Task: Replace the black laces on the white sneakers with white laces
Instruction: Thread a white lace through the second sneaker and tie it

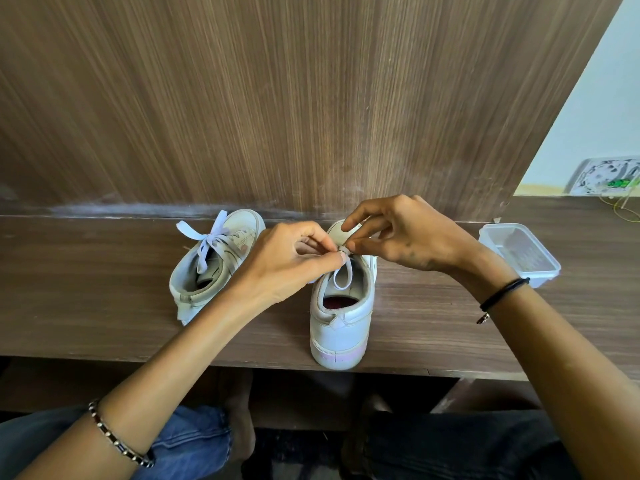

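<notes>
Over a sneaker (341, 327), left hand (287, 268) and right hand (405, 237) pinch lace (343, 277).

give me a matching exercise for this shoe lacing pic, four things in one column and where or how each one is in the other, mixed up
Things
1 left sneaker
2 right sneaker
3 clear plastic container
4 black band

States
a worn just behind the right hand
b its white lace pinched by the left hand and the right hand
c to the right of both sneakers on the wooden ledge
d white bow already tied

Pairs: 1-d, 2-b, 3-c, 4-a
</notes>
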Action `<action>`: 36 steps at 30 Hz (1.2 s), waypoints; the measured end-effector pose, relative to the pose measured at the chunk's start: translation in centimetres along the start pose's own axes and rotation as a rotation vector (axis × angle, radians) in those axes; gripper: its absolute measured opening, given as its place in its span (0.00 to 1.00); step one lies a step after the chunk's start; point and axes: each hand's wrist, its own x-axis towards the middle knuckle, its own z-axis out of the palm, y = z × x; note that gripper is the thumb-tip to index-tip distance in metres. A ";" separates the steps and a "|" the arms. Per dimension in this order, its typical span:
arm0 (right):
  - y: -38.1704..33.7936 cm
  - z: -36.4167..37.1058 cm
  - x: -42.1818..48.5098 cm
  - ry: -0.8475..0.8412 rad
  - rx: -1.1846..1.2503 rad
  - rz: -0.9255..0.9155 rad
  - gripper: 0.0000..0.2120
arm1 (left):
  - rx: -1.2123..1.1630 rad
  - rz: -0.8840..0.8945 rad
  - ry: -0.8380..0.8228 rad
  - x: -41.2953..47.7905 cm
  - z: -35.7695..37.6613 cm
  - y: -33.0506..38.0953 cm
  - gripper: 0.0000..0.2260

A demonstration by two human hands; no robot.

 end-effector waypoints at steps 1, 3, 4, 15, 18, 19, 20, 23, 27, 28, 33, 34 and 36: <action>-0.1 0.0 0.0 0.004 0.001 0.004 0.11 | 0.021 0.000 0.001 -0.1 0.0 0.0 0.05; -0.2 0.0 -0.1 0.007 -0.001 0.006 0.12 | 0.061 0.000 0.013 -0.1 0.1 0.0 0.06; -0.3 0.0 -0.1 0.002 0.000 0.005 0.12 | 0.077 0.004 0.021 -0.2 0.1 0.0 0.05; 0.9 -1.3 -0.6 0.035 -0.001 0.013 0.10 | 0.271 0.061 -0.034 -0.3 -1.1 0.2 0.04; 1.2 -1.4 -0.7 0.044 -0.028 0.023 0.09 | 0.211 0.028 -0.080 -0.6 -2.1 0.5 0.05; 1.3 -1.4 -0.7 0.036 -0.032 0.024 0.09 | 0.181 0.012 -0.088 -0.7 -2.5 0.6 0.06; 1.3 -1.4 -0.7 0.024 -0.030 0.023 0.08 | 0.143 0.007 -0.093 -0.8 -2.9 0.7 0.07; 1.3 -1.1 -0.7 -0.031 0.012 0.025 0.08 | 0.010 -0.014 -0.080 -0.8 -3.6 1.0 0.07; 1.2 -0.9 -0.6 -0.065 0.056 0.026 0.09 | -0.165 -0.052 -0.113 -0.7 -3.3 1.3 0.08; 1.2 -0.8 -0.6 -0.083 0.055 0.018 0.09 | -0.228 -0.063 -0.123 -0.7 -3.1 1.3 0.08; 1.5 -0.2 -0.3 -0.017 -0.072 -0.034 0.04 | -0.357 -0.118 -0.138 -0.5 -2.4 0.9 0.08; 1.6 -0.1 -0.2 0.017 -0.080 -0.030 0.04 | -0.346 -0.119 -0.130 -0.3 -2.3 0.7 0.08; 1.5 0.1 0.0 0.071 -0.081 -0.014 0.04 | -0.297 -0.124 -0.108 0.0 -2.2 0.3 0.08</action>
